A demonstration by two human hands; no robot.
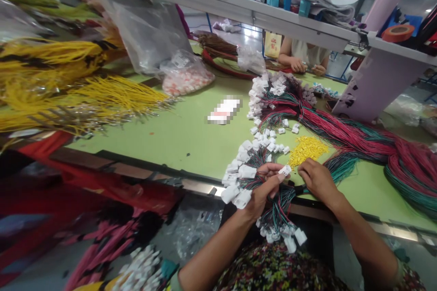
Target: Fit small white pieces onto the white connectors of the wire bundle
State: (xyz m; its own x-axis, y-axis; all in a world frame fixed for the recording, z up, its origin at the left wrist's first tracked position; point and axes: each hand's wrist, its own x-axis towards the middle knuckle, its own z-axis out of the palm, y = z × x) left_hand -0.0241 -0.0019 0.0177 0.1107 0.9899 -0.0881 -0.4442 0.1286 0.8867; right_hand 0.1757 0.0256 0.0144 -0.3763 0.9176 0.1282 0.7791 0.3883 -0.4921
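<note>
Over a green bench (177,154), wire harness (278,202), red-green leads (358,136), white connectors (246,172)

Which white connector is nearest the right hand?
The small white connector held up by the left hand, apart from the bunch, closest to the right hand.

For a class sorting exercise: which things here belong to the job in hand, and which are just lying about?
Job in hand: left hand gripping a bundle of wires with white connectors; right hand beside it; red-and-green wire hank.

Lying about: yellow wire bunches; plastic bag of pinkish parts; orange tape roll.
</note>
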